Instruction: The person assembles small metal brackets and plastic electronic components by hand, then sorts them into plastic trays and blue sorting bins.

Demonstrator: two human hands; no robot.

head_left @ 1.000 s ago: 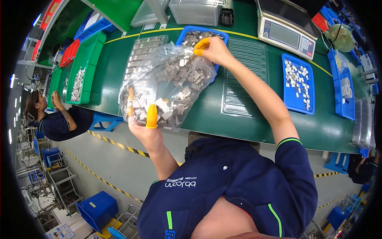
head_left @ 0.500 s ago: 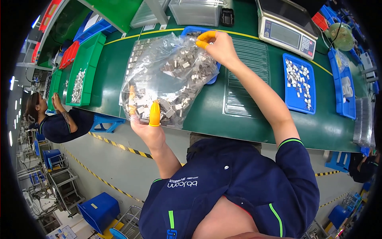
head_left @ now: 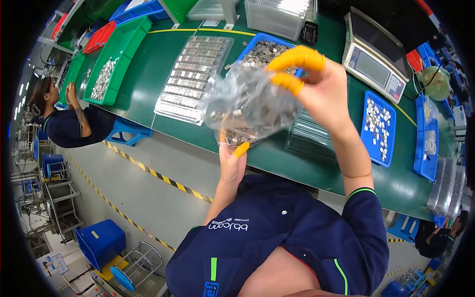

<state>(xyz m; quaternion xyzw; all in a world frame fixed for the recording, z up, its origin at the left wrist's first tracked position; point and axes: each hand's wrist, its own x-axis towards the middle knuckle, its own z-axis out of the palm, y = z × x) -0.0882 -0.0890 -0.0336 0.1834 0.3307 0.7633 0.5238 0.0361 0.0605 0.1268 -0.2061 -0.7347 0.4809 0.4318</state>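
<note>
Between my hands hangs a clear plastic bag (head_left: 252, 101) of small metal-and-white parts, raised over the near part of the bench. My right hand (head_left: 316, 81), in yellow finger cots, pinches the upper right of the bag. Lower down, my left hand (head_left: 232, 161) grips the bag's bottom, thumb in front and other fingers partly hidden behind the film. Behind the bag is a blue tray (head_left: 244, 53) heaped with small metal parts, partly covered by the bag and my right hand. To its left lies a clear blister tray (head_left: 190, 79) with rows of parts.
On the right are stacked clear trays (head_left: 311, 133), a blue tray (head_left: 391, 119) of parts and a scale (head_left: 373, 69). A green bin (head_left: 123, 54) of parts stands left. Another person (head_left: 74, 119) sits at the far left of the green bench (head_left: 148, 84).
The bag has moved right and lifted, its contents bunched toward the bottom. Both hands shifted right, uncovering the blister tray. The view has turned somewhat.
</note>
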